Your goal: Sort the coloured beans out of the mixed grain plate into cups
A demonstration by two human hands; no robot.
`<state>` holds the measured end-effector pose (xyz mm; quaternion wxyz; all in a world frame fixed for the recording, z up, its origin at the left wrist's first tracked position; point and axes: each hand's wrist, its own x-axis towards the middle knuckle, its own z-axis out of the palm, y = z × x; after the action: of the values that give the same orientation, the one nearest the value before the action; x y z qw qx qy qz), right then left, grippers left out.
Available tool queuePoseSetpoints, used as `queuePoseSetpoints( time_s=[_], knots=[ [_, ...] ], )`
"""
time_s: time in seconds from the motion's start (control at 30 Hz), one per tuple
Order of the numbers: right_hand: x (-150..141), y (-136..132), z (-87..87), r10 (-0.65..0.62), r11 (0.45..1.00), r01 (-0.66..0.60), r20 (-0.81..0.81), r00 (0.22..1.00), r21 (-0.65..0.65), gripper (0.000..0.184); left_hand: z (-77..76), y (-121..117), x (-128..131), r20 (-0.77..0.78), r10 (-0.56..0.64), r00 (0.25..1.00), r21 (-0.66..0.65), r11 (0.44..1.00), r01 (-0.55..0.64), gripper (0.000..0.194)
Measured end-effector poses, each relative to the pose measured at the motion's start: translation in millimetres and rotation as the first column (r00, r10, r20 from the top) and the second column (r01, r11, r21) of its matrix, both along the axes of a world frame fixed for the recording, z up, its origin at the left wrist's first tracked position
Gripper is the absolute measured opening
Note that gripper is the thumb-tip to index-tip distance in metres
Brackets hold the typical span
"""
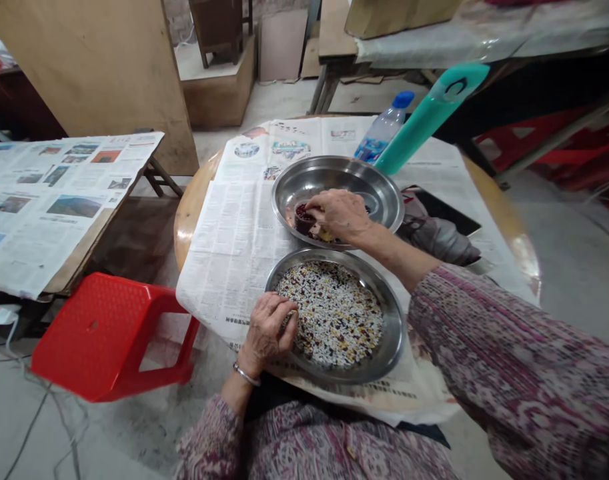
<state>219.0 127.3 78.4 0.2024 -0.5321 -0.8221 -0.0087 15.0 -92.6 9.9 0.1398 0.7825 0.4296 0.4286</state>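
Note:
A wide metal basin in front of me holds mixed white, black, yellow and dark red grains and beans. My left hand is at its left rim, the fingers curled inward; what lies in them, if anything, is hidden. Behind it stands a second metal basin, and my right hand reaches into that one. Its fingertips are pinched together over a small container of dark red beans; anything between them is too small to make out. Something yellow partly shows under the right hand.
Newspaper covers the round table. Behind the far basin are a water bottle and a long teal handle-like object. A grey cloth bundle and a dark flat object lie right. A red stool stands left.

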Motion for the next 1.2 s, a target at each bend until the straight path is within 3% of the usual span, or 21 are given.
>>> queuePoseSetpoints(
  time_s=[0.13, 0.23, 0.33, 0.4, 0.47, 0.53, 0.67, 0.83, 0.93, 1.03, 1.13, 1.2],
  knots=[
    [4.7, -31.9, 18.6, 0.008, 0.999, -0.013, -0.135, 0.991, -0.032, 0.024, 0.0, 0.0, 0.2, -0.006, 0.002, 1.000, 0.008, 1.000, -0.002, 0.016],
    [9.7, -90.7, 18.9, 0.162, 0.972, -0.198, -0.253, 0.954, -0.126, 0.020, 1.0, 0.0, 0.3, -0.024, 0.014, 1.000, 0.024, 1.000, -0.013, 0.014],
    [9.3, -161.4, -4.3, 0.421, 0.846, -0.468, -0.218, 0.881, -0.255, 0.018, 2.0, -0.5, 0.3, -0.033, 0.020, 0.999, 0.029, 0.999, -0.019, 0.014],
    [5.3, -196.9, -25.2, 0.529, 0.782, -0.547, -0.145, 0.836, -0.299, 0.017, 2.5, -0.8, 0.2, -0.033, 0.018, 0.999, 0.020, 1.000, -0.017, 0.015],
    [2.7, -213.3, -42.4, 0.551, 0.774, -0.555, -0.108, 0.827, -0.305, 0.017, 2.6, -0.8, 0.3, -0.035, 0.017, 0.999, 0.019, 1.000, -0.017, 0.016],
    [5.6, -210.1, -52.4, 0.488, 0.826, -0.493, -0.091, 0.868, -0.272, 0.019, 2.0, -0.5, 0.6, -0.035, 0.022, 0.999, 0.035, 0.999, -0.020, 0.015],
    [21.8, -172.5, -55.9, 0.240, 0.949, -0.259, -0.118, 0.964, -0.182, 0.027, -0.6, 0.5, 0.4, -0.046, 0.031, 0.998, 0.038, 0.999, -0.029, 0.015],
    [7.8, -141.4, -54.8, 0.090, 0.983, -0.099, -0.063, 0.994, -0.156, 0.029, -1.8, 0.0, -0.7, -0.036, 0.038, 0.999, 0.004, 0.999, -0.038, 0.020],
    [-19.2, -147.0, -54.6, 0.209, 0.962, -0.221, -0.089, 0.974, -0.162, 0.035, -0.8, -0.9, -0.8, -0.002, 0.044, 0.999, -0.002, 0.999, -0.044, 0.028],
    [-33.6, -163.8, -54.7, 0.424, 0.877, -0.440, -0.117, 0.898, -0.193, 0.031, -0.1, -1.5, -0.9, 0.034, 0.053, 0.998, 0.004, 0.999, -0.054, 0.035],
    [-19.4, -179.4, -55.0, 0.522, 0.819, -0.529, -0.093, 0.848, -0.221, 0.013, 0.0, -1.4, -1.3, 0.020, 0.066, 0.998, 0.008, 0.998, -0.066, 0.037],
    [3.3, -184.0, -54.5, 0.482, 0.848, -0.485, -0.073, 0.873, -0.214, 0.014, -0.1, -1.0, -1.4, 0.001, 0.066, 0.998, 0.011, 0.998, -0.066, 0.035]
  ],
)
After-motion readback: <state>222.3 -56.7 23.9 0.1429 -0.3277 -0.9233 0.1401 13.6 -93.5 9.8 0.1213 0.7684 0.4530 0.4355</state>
